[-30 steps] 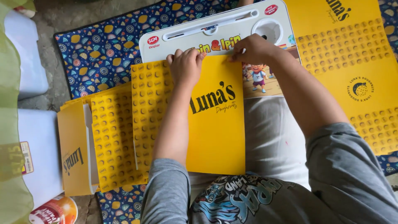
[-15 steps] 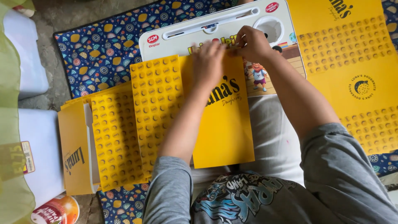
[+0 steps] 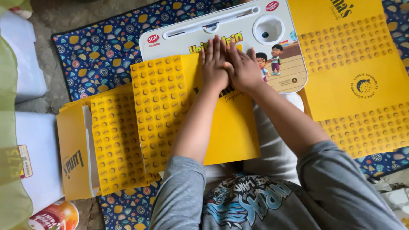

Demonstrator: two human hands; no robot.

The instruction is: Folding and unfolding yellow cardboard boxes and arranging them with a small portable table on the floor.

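A yellow flat cardboard box sheet [image 3: 230, 132], with a dotted pattern on its left panel, lies on a white lap tray [image 3: 179, 40] that has a cartoon picture. My left hand [image 3: 214, 64] and my right hand [image 3: 243, 70] lie flat side by side near the sheet's top edge. Their palms press down and the fingers point away from me. Neither hand holds anything. My grey sleeves and printed shirt fill the bottom of the view.
Another unfolded yellow sheet [image 3: 353, 81] lies at the right on a blue patterned mat [image 3: 98, 55]. A stack of folded yellow sheets [image 3: 98, 149] sits at the left. White boxes [image 3: 25, 59], green fabric [image 3: 8, 106] and a round orange lid [image 3: 55, 217] line the left edge.
My hands have moved from the sheet's top corners to its middle and now lie flat together. The sheet has slid a little to the right and away from me.
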